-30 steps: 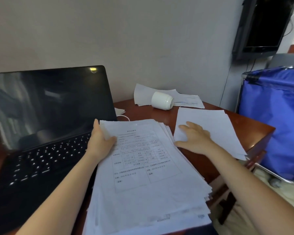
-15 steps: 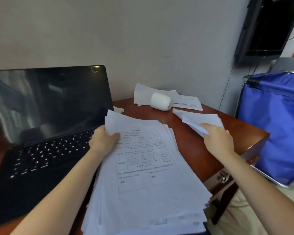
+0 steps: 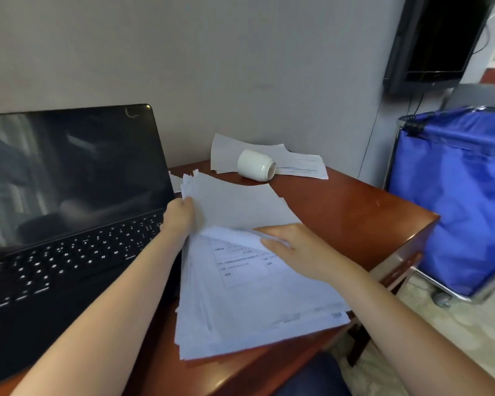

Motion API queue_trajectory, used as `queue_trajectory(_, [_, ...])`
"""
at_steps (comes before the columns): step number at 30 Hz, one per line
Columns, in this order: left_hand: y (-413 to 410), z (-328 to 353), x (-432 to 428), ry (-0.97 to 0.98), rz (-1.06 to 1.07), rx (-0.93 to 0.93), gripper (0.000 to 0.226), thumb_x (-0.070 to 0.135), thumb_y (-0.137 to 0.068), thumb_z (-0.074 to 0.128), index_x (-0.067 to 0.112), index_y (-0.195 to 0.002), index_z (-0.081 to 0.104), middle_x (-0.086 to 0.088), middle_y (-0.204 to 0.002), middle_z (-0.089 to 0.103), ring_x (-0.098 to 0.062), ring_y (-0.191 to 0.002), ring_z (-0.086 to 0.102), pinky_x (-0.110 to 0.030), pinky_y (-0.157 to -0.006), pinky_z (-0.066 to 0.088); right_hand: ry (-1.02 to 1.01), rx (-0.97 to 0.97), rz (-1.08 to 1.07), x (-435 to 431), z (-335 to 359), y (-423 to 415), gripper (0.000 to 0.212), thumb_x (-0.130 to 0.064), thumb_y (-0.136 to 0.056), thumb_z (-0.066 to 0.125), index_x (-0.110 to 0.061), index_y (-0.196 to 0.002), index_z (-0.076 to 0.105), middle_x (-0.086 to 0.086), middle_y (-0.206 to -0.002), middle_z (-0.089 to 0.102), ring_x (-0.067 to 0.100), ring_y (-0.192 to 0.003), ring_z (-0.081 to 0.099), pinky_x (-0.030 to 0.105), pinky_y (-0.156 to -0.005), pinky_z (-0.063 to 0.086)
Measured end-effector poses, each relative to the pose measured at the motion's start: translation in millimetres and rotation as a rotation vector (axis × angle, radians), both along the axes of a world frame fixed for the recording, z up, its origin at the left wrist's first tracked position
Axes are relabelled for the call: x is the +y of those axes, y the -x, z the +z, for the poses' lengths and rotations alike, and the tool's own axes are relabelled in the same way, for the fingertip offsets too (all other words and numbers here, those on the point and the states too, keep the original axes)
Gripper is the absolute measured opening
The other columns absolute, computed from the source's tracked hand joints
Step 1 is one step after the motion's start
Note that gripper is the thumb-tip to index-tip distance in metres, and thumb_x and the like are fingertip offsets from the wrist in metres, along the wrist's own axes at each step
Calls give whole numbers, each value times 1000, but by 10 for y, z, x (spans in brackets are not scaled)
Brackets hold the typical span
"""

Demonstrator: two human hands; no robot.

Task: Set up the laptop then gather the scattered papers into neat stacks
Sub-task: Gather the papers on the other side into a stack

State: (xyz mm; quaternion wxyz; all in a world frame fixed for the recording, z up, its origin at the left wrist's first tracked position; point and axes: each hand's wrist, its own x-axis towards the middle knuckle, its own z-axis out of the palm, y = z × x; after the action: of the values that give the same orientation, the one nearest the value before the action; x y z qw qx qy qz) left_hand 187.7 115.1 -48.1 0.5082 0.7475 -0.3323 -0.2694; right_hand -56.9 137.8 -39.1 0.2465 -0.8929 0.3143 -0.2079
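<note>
One laptop point(image 3: 69, 210) stands open on the left of the wooden desk point(image 3: 355, 218). Its dark screen faces the person, its keyboard is on the near side, and its long axis runs left to right. The papers lie in three lots. A thick stack point(image 3: 255, 310) sits just right of the laptop with its long axis running near to far, its near end overhanging the desk edge and its printed form upright to the person. A thinner batch of loose sheets point(image 3: 240, 207) arches over the far half of that stack, blank side up, with fanned corners pointing to the far left. A small pile point(image 3: 297, 164) lies at the far edge of the desk by the wall, well apart from the others. One white cup point(image 3: 255, 168) lies on its side on that far pile with its mouth turned to the right. Two bare hands are at work. The left hand point(image 3: 179, 217) has its fingers curled round the left edge of the papers, where the loose sheets meet the stack. The right hand point(image 3: 292, 247) points left with nearly straight fingers and pinches the near edge of the loose sheets between thumb and fingers. One blue fabric cart point(image 3: 455, 195) stands on the floor to the right of the desk, and one dark wall screen point(image 3: 440, 38) hangs above it.
</note>
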Motion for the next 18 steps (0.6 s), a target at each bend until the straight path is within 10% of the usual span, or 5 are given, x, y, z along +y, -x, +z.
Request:
queue_trajectory(5, [37, 31, -22, -8, -108, -19, 69, 55, -81, 54, 6, -130, 50, -8, -125, 57, -31, -111, 56, -44, -101, 43, -351, 29, -51, 36, -37, -20, 43, -42, -100, 37, -15, -68, 49, -19, -59, 48, 0, -56, 46, 24, -63, 35])
queue_trajectory(8, [25, -38, -24, -54, -124, -144, 60, 37, -78, 66, 9, -127, 49, -10, -121, 59, -32, -108, 58, -47, -96, 47, -560, 61, -25, -1, 0, -19, 66, -58, -94, 21, -17, -114, 68, -12, -120, 62, -7, -110, 53, 22, -97, 32])
queue_trajectory(10, [60, -40, -13, -72, -101, -225, 54, 26, -84, 65, 5, -129, 44, -14, -123, 55, -34, -112, 54, -48, -98, 44, -623, 19, 3, -79, 30, -34, 65, -54, -96, 14, -22, -119, 65, -17, -116, 62, -21, -108, 45, 10, -91, 24])
queue_trajectory(18, [37, -131, -97, -68, -51, -338, 47, 30, -83, 63, 7, -120, 49, -12, -115, 59, -34, -106, 56, -48, -95, 45, 6, 41, -464, -1175, -398, 294, 21, -28, -91, 54, -22, -105, 68, -6, -115, 65, 19, -114, 55, 42, -100, 40])
